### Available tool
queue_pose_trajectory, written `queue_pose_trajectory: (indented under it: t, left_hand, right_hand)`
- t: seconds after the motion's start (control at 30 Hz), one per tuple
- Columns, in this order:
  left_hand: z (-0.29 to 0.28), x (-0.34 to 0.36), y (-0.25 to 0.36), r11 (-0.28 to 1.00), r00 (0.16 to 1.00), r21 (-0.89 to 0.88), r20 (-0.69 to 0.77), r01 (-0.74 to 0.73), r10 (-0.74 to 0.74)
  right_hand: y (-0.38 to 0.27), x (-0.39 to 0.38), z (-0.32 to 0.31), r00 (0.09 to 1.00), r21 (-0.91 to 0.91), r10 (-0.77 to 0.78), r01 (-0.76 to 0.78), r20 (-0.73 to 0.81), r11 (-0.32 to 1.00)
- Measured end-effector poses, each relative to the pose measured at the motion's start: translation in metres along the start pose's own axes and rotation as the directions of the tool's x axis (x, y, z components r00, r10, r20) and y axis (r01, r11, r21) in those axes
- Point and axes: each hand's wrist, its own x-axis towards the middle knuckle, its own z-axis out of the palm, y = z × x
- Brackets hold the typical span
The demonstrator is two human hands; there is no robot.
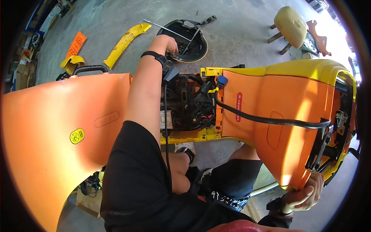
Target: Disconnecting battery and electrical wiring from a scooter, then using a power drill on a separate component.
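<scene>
Curls the fingers (175, 47) of the left hand (166, 41) at the near-left side of a glossy, rounded black bowl (200, 48), close to loose small dark pieces (182, 48); cannot tell whether grasping any. Bends the fingers of the right hand (309, 193) against the lower corner of a smooth orange shell (247, 92); touching, but cannot tell whether gripping. Across the bowl, slim and straight, a silver rod (166, 29), plus a dark-handled tool (198, 33). Under both, rough grey concrete floor (235, 34). Between the shell and a broad, curved orange panel (50, 116), tangled dark wiring (197, 104). Over the shell, a thick, rubbery black cable (266, 119). Left of the bowl, scuffed and arched, yellow trim (125, 43).
</scene>
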Motion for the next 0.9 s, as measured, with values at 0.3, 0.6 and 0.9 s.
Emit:
queue_pose_trajectory:
  t: [0.3, 0.6, 0.9]
  left_hand:
    - [0.006, 0.085, -0.037, 0.995, 0.987, 0.088, -0.149, -0.052, 0.065]
    - [0.036, 0.115, -0.021, 0.995, 0.994, 0.101, -0.108, -0.018, 0.029]
    - [0.068, 0.156, -0.009, 1.0, 0.979, 0.009, -0.203, -0.024, 0.026]
  right_hand:
    - [-0.002, -0.004, -0.003, 0.998, -0.044, 0.057, -0.057, 0.011, 0.997]
    - [0.007, -0.007, -0.01, 0.998, -0.054, 0.028, -0.025, 0.056, 0.998]
    - [-0.004, 0.005, -0.006, 0.995, -0.032, 0.036, -0.033, 0.088, 0.999]
